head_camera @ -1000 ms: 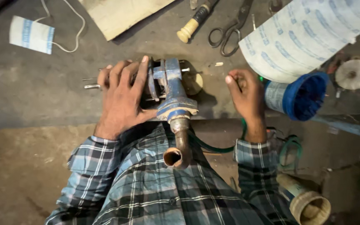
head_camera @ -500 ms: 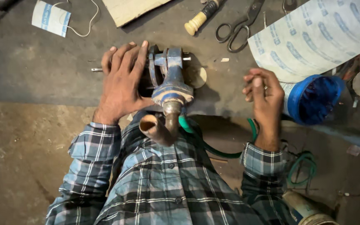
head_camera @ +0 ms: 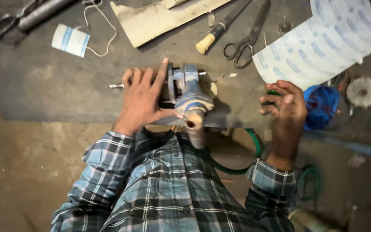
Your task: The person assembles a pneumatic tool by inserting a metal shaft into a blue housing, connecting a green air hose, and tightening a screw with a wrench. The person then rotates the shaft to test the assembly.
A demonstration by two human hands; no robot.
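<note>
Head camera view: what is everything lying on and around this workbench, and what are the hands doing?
Bench vise: one, blue-grey, front edge of bench.
Workbench: one, dark grey.
Scissors: one, black, behind the vise.
Tool with a pale handle: one, left of scissors.
Printed sheet: one, white and blue, top right.
Blue tub: one, under the sheet.
Face mask: one, top left.
Cardboard: one, tan, top.
Left hand: flat on the vise.
Right hand: curled, above the bench edge.
</note>
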